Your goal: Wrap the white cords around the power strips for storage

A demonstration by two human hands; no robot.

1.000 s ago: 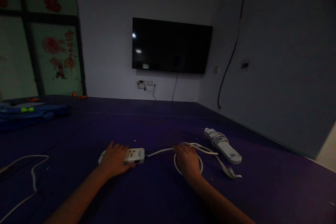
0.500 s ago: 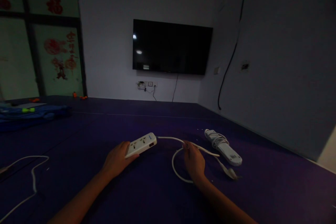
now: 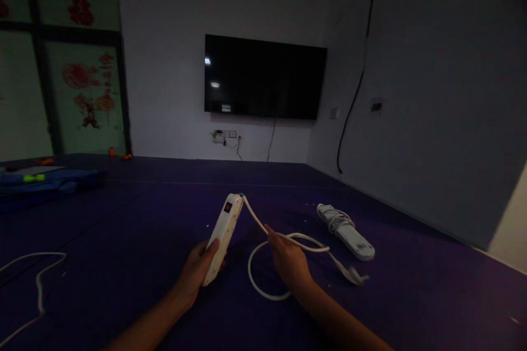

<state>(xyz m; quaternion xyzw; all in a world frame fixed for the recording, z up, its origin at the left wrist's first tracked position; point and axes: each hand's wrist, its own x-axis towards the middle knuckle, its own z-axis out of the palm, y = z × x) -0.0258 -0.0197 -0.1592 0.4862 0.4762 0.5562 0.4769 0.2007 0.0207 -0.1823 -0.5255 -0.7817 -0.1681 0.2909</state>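
Note:
My left hand [image 3: 196, 271] grips the near end of a white power strip [image 3: 222, 230], which points away from me and is lifted off the purple surface. Its white cord [image 3: 263, 285] runs from the far end to my right hand [image 3: 288, 263], which pinches it, then loops down and trails to a plug [image 3: 354, 275] on the right. A second white power strip [image 3: 345, 225] with its cord wound round it lies further right.
The large purple surface [image 3: 123, 230] stretches to the walls. Another loose white cable [image 3: 37, 285] lies at the left. Blue items [image 3: 45, 181] sit at the far left. A black television [image 3: 263, 78] hangs on the back wall.
My left hand has picked up the power strip and swung it from lying sideways to pointing away from me. My right hand has taken hold of the cord and drawn it nearer.

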